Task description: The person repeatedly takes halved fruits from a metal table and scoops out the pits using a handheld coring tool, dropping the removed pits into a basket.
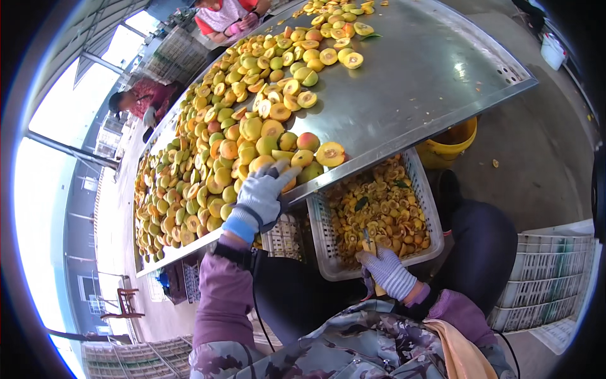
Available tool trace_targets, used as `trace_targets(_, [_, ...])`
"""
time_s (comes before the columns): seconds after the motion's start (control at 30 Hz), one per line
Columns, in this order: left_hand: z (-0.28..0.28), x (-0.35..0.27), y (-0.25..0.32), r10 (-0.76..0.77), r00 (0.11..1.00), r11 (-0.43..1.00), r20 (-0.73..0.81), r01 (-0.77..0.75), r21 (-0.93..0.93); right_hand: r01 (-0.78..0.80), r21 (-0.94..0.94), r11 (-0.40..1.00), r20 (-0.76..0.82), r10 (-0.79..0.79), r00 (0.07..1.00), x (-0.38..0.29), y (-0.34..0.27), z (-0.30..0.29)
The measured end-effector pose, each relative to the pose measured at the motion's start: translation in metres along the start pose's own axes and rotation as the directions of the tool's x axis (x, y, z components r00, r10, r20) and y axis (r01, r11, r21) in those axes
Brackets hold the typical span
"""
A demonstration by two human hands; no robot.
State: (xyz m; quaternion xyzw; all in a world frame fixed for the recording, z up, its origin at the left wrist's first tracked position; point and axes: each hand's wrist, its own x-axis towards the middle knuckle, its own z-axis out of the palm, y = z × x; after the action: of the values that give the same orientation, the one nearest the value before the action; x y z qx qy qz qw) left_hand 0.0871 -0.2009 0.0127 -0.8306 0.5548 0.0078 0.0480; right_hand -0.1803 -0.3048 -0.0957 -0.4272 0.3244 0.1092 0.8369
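Note:
Halved yellow-green fruits with pits, likely peaches or apricots (222, 148), lie heaped along the left side of a metal table (378, 109). My left hand (263, 192), in a grey-white glove, reaches over the table's near edge and rests its spread fingers on fruit there; whether it grips a piece is unclear. My right hand (389, 274), in a striped glove, is closed around a yellow-handled tool (369, 244) with a short metal tip, probably a pitting knife. That hand is above the near rim of a white plastic crate (432, 222) filled with small cut fruit pieces and some leaves.
A yellow bucket (447, 147) stands under the table's right edge. Stacked plastic crates (544, 279) are at my right, with more crates (137, 362) at lower left. Two people, one in a red patterned top (150, 97), one in a light apron (227, 21), are beyond the table.

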Motion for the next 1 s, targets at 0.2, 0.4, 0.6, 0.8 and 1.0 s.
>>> trace_targets(0.2, [0.014,0.016,-0.019,-0.152,0.987,0.984,0.041,0.155,-0.084,0.092,-0.063,0.994,-0.030,-0.094,0.995,-0.006,-0.007,-0.001])
trace_targets(0.4, [0.036,-0.032,0.036,-0.317,0.943,-0.412,0.106,-0.036,-0.910,0.580,-0.672,0.460,0.010,-0.778,0.628,-0.007,0.000,0.008])
trace_targets(0.6, [0.052,-0.061,0.114,-0.406,0.911,0.023,0.074,0.090,-0.996,0.588,-0.740,0.326,0.093,-0.816,0.570,-0.012,0.001,0.025])
trace_targets(0.8, [0.051,-0.074,0.145,-0.232,0.955,-0.834,0.187,-0.096,-0.543,0.477,-0.840,0.258,0.113,-0.778,0.619,-0.019,0.007,0.025])
trace_targets(1.0, [0.056,-0.083,0.152,-0.398,0.913,-0.143,0.095,0.041,-0.989,0.450,-0.866,0.220,0.167,-0.720,0.674,-0.026,0.013,0.030])
